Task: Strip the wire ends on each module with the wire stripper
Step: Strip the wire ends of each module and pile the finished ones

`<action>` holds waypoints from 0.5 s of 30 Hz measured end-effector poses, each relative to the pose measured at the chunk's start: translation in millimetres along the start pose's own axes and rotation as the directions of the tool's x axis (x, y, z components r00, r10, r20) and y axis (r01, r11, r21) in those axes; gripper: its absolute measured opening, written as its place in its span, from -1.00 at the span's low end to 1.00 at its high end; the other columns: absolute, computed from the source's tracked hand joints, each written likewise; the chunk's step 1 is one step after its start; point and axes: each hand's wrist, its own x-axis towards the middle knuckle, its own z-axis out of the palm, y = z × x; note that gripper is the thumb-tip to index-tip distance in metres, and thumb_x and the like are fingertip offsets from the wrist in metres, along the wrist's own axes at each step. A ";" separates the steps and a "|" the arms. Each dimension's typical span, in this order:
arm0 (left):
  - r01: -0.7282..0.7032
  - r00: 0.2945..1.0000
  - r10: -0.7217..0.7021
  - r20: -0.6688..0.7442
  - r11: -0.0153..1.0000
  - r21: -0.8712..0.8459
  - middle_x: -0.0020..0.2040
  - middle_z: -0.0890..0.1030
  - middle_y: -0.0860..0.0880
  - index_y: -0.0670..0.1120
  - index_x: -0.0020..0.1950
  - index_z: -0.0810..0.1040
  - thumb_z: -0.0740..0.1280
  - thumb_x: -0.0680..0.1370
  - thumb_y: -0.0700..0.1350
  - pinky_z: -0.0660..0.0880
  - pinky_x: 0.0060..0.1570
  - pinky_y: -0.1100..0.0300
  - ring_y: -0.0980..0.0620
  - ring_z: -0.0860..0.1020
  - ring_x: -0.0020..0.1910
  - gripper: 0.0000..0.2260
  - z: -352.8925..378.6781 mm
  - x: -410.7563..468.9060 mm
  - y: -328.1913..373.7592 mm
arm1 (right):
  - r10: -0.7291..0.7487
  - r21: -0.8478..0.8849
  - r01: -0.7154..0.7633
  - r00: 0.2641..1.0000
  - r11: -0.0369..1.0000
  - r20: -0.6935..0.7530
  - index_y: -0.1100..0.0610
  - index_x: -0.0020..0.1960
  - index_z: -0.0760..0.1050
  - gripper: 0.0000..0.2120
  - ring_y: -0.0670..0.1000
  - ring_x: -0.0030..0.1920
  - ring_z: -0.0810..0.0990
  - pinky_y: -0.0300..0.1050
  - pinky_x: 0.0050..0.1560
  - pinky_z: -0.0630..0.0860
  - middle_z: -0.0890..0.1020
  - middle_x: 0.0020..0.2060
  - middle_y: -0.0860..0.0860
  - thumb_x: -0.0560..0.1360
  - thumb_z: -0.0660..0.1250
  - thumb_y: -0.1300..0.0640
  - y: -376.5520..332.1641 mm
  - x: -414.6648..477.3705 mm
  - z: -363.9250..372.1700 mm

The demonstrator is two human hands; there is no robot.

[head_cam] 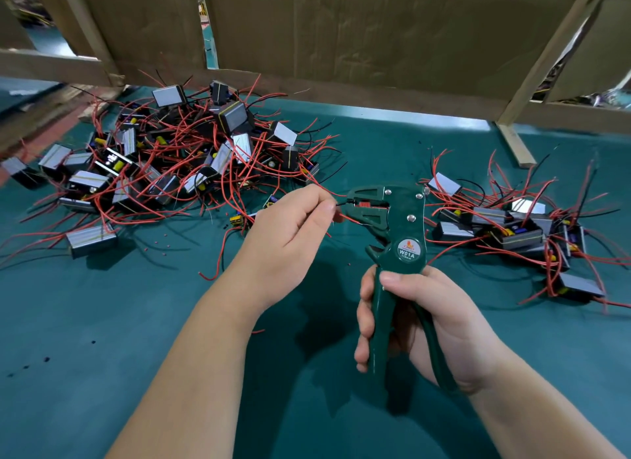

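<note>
My right hand [426, 322] is wrapped around both green handles of the wire stripper [399, 233]. The tool stands upright with its head pointing left. My left hand [290, 233] pinches a red wire [345, 217] between thumb and forefinger, right at the stripper's mouth, with the wire end poked in between the jaws. I can't tell which module that wire belongs to, since it runs off behind my hand.

Everything sits on a teal table [102, 322]. There's a big tangled pile of modules [177, 151] at far left and a smaller pile [519, 226] just right of the stripper, red and black leads sticking out everywhere. A few red insulation bits [155, 243] lie near the left pile.

The far edge is walled off by cardboard sheets [341, 31] on a wooden frame, and one wooden strut [515, 144] lands on the table at far right. The room to move is the gap between the piles and the near stretch of table under my forearms.
</note>
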 end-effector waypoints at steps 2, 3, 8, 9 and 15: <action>0.016 1.000 -0.017 0.011 0.999 0.046 -0.38 0.45 0.26 -0.12 -0.15 0.50 0.18 0.62 -0.09 0.26 -0.30 0.43 0.26 0.38 -0.35 -0.79 0.1 -0.2 -3.1 | -0.012 0.008 0.013 0.993 1.000 -0.116 0.18 -0.29 0.48 -0.75 0.13 -0.57 0.45 -0.02 -0.44 0.48 0.44 -0.49 0.18 0.25 0.40 -0.01 2.2 1.3 3.3; 0.025 1.000 -0.026 0.016 0.997 0.078 -0.38 0.46 0.27 -0.08 -0.16 0.50 0.21 0.63 -0.12 0.26 -0.32 0.43 0.25 0.38 -0.38 -0.82 0.7 -0.1 -4.8 | -0.003 0.029 0.007 0.988 1.000 -0.156 0.17 -0.33 0.45 -0.76 0.11 -0.59 0.40 -0.05 -0.46 0.45 0.41 -0.51 0.16 0.23 0.39 0.00 3.2 2.5 4.1; 0.065 0.997 -0.060 -0.057 0.994 0.092 -0.44 0.45 0.22 0.01 -0.16 0.54 0.27 0.60 -0.14 0.26 -0.39 0.43 0.21 0.34 -0.45 -0.84 4.4 -0.4 -10.1 | -0.006 0.212 0.026 0.995 0.977 -0.096 0.22 -0.16 0.53 -0.66 0.21 -0.39 0.55 0.12 -0.31 0.58 0.53 -0.36 0.19 0.19 0.31 0.00 3.6 9.0 4.5; 0.078 0.993 -0.071 -0.090 0.995 0.070 -0.45 0.45 0.23 -0.01 -0.16 0.56 0.28 0.60 -0.12 0.26 -0.40 0.45 0.22 0.35 -0.47 -0.85 4.0 -0.2 -10.6 | -0.030 0.235 0.052 0.995 0.970 -0.095 0.25 -0.09 0.52 -0.61 0.23 -0.33 0.58 0.17 -0.24 0.60 0.55 -0.31 0.22 0.19 0.31 0.02 2.5 10.3 2.9; 0.157 0.970 -0.186 -0.159 0.970 -0.184 -0.49 0.42 0.19 -0.05 -0.26 0.55 0.38 0.54 -0.13 0.25 -0.45 0.45 0.24 0.31 -0.50 -0.83 3.9 4.9 -9.1 | 0.053 0.260 -0.049 0.999 0.964 -0.008 0.30 -0.04 0.56 -0.55 0.28 -0.26 0.59 0.22 -0.17 0.58 0.55 -0.23 0.27 0.18 0.39 0.04 -2.5 5.8 -7.5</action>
